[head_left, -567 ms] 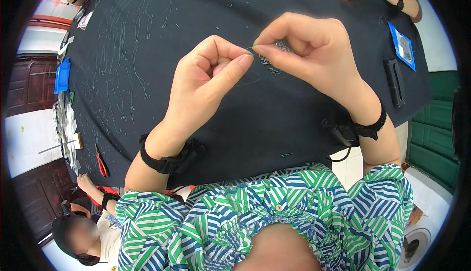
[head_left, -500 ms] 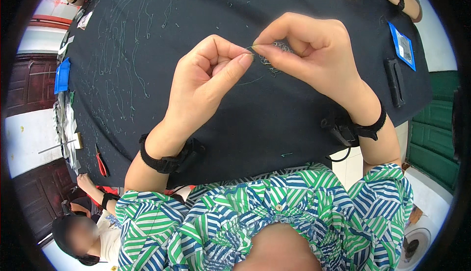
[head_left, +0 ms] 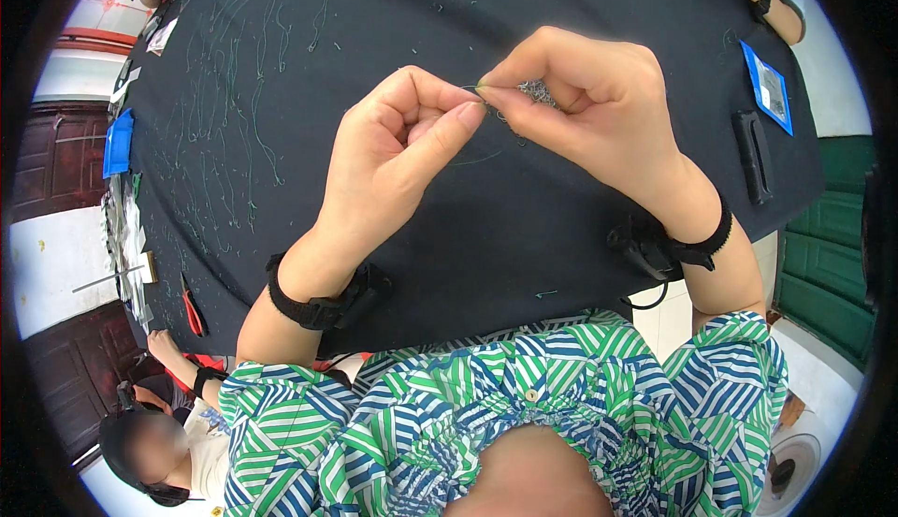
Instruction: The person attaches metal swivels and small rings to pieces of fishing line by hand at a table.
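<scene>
Left hand curls loosely above the dark cloth-covered table, thumb and forefinger pinched on a thin green thread. Right hand meets it fingertip to fingertip, closed around a small silvery beaded cluster.

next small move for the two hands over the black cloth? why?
Probably draw the thin green thread a little further through: the left hand and right hand meet fingertip to fingertip on it, and the right hand also holds a small silvery cluster.
</scene>
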Demonstrator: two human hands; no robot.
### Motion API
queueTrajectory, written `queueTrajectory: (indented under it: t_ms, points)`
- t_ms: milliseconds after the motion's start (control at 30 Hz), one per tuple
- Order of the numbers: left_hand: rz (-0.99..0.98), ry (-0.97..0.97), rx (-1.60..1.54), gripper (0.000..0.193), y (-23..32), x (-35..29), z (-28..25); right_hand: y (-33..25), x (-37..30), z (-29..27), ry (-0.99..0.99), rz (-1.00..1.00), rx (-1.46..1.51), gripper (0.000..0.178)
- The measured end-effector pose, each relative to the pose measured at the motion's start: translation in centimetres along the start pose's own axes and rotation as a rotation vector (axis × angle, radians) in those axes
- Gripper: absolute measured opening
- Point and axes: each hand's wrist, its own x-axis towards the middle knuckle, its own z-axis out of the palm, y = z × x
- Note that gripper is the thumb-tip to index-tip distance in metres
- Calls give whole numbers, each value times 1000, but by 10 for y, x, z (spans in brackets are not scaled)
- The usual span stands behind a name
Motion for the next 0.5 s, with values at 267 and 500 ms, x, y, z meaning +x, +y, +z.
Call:
queueTrajectory:
  t_ms: [267,500]
  points:
    - [-16,25,38,13,3,0,-2,6,5,-12,-96,-53,-101,10]
    - [-11,17,40,14,4,0,-1,6,6,-18,-152,-62,-49,10]
